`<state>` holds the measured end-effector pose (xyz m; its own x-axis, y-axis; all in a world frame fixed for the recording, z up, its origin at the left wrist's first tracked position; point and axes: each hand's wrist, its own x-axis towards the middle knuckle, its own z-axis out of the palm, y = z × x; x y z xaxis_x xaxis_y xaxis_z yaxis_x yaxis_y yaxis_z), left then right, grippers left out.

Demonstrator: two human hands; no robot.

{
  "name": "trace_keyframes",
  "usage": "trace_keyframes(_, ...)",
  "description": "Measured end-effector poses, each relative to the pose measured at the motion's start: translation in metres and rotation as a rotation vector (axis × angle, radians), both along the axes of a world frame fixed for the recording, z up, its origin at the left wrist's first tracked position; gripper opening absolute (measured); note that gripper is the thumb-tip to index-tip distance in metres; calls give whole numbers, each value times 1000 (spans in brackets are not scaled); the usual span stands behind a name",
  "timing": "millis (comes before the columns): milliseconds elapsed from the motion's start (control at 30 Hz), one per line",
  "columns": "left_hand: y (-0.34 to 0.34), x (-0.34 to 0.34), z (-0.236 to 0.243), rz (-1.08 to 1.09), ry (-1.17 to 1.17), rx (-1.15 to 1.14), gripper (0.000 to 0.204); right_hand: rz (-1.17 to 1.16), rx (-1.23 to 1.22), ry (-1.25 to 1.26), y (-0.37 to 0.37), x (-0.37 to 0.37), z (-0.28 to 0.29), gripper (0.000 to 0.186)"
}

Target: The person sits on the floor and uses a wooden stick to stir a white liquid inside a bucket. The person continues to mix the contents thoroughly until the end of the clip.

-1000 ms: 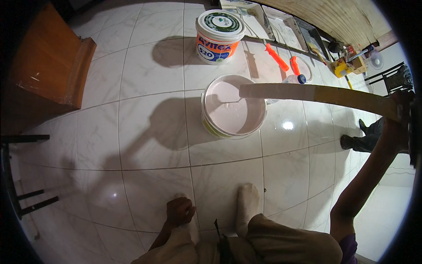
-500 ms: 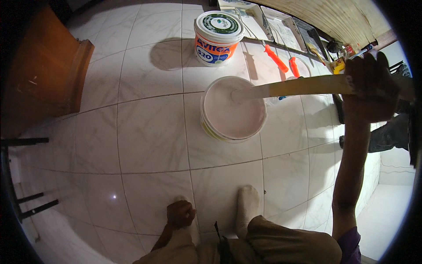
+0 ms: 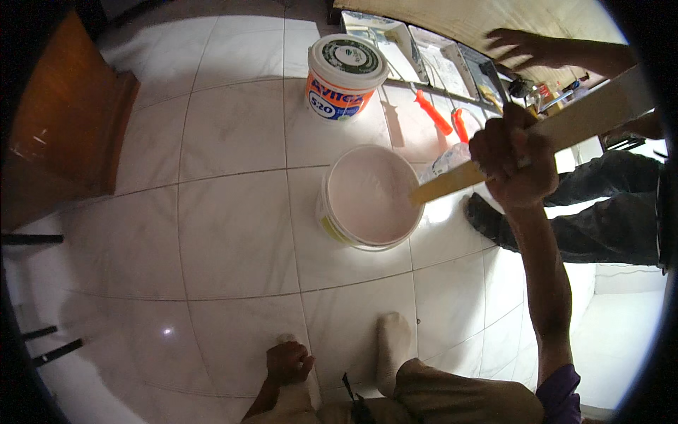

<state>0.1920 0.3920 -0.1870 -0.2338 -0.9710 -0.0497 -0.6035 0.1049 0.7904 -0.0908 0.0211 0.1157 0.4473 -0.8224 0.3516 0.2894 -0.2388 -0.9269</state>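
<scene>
My right hand [image 3: 514, 157] is wrapped round a flat wooden stick [image 3: 600, 106]. The stick slants down to the left, and its lower end dips into the paint at the right side of an open bucket [image 3: 326, 225]. Pale pinkish paint [image 3: 371, 191] fills the bucket nearly to the rim, with faint swirls on its surface. My left hand [image 3: 288, 362] is closed in a loose fist and rests on my left leg, away from the bucket.
A lidded white and orange tub [image 3: 344, 78] stands behind the bucket. Beside it lie orange-handled paint rollers [image 3: 433, 113] and trays [image 3: 441, 63]. A person's hand [image 3: 519, 48] reaches in at upper right; dark trouser legs [image 3: 600, 226] stand below. Wooden furniture [image 3: 63, 127] is at left.
My right hand has moved left, and the stick has swung from nearly level to slanting, its lower end shifting to the bucket's right rim. Another person's arm has come into view.
</scene>
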Motion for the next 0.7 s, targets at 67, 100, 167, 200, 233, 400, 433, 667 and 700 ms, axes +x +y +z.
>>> trace_keyframes(67,-1,2,0,-27,5,2,28,26,86,-23,8,2,-2,26)
trace_keyframes(100,-1,2,-1,-41,7,3,28,33,112,-12,12,5,-1,25)
trace_keyframes(167,3,0,-7,-23,53,-16,28,47,152,-25,19,15,1,23)
trace_keyframes(200,2,-2,-11,-15,77,-25,28,32,165,-39,19,21,3,23)
trace_keyframes(233,2,-3,-10,10,116,-62,28,23,185,-67,17,30,2,23)
trace_keyframes(400,2,-2,-5,-48,61,22,30,-98,186,-77,7,78,-4,26)
trace_keyframes(433,3,-1,6,-42,44,70,29,-153,163,-55,10,87,-3,28)
trace_keyframes(667,0,-4,-5,-69,110,-51,28,-294,-14,-101,-16,61,-17,16)
trace_keyframes(700,-2,-5,-2,-69,120,-46,28,-320,-98,-97,-19,49,-20,19)
